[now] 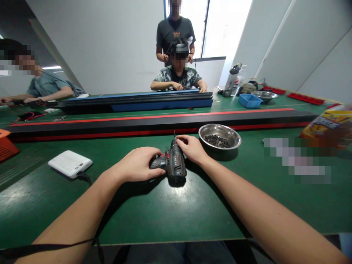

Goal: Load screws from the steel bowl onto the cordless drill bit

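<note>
A dark cordless drill point(176, 167) lies on its side on the green table, its thin bit pointing away from me. My left hand point(141, 163) is closed round the drill's handle, thumb on the near side and fingers on the far side. At the front end, my right hand point(191, 148) has its fingertips on the chuck; its palm side is hidden. Just beyond the right hand stands a metal bowl point(204, 142) with many small dark screws point(217, 141) in it.
A long black and red bar point(123, 124) crosses the table behind the drill. A white power bank point(70, 164) with a cable lies left. An orange basket point(7, 146) and a snack bag point(327, 126) flank the sides. Farther off are blue-black bars point(162, 104), a blue tray point(250, 101) and people.
</note>
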### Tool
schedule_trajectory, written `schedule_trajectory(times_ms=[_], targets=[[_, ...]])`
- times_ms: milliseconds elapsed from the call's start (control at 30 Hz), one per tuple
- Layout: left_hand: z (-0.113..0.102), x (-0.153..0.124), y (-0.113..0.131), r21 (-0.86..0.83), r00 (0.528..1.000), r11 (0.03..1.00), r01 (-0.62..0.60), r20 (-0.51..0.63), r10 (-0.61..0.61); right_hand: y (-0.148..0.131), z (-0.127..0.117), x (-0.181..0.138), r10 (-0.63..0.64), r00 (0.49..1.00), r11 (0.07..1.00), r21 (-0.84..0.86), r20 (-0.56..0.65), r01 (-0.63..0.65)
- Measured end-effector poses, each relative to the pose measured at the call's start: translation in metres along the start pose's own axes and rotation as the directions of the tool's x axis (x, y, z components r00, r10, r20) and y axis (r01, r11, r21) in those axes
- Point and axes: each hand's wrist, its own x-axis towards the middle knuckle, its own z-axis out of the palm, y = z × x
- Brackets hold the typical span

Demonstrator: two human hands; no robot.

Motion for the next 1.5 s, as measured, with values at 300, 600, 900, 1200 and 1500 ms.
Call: schedule_trajectory(times_ms=[300, 600, 900, 1200, 1500], targets=[[0.0021, 0.0001, -0.003, 0.002, 1.0, 1.0, -0.031, 0.005, 0.031, -0.0018, -0.0002, -0.0006, -0.013, 1.0, 1.0, -0.016, 0.005, 0.013], [0.0029, 0.0012, -0.0048, -0.006, 0.998, 0.998, -0.065, 0.004, 0.065, -0.0023, -0.0002, -0.001, -0.032, 0.999, 0.999, -0.042, 0.001, 0.032], [0.0049, 0.0008, -0.0055, 0.002, 0.997, 0.998, -0.068, -0.02, 0.068, -0.0051, -0.0009, -0.0022, -0.038, 0.999, 0.997, -0.061, 0.001, 0.038], [0.0045, 0.0004, -0.0049, -0.005, 0.997, 0.997, -0.072, -0.019, 0.072, -0.0062, -0.0017, -0.0026, -0.029, 1.0, 0.997, -0.068, 0.005, 0.029], [0.0049, 0.0008, -0.0046, -0.006, 0.997, 0.997, -0.071, -0.018, 0.071, -0.0052, -0.0015, -0.0023, -0.032, 0.999, 0.997, -0.073, 0.006, 0.032]])
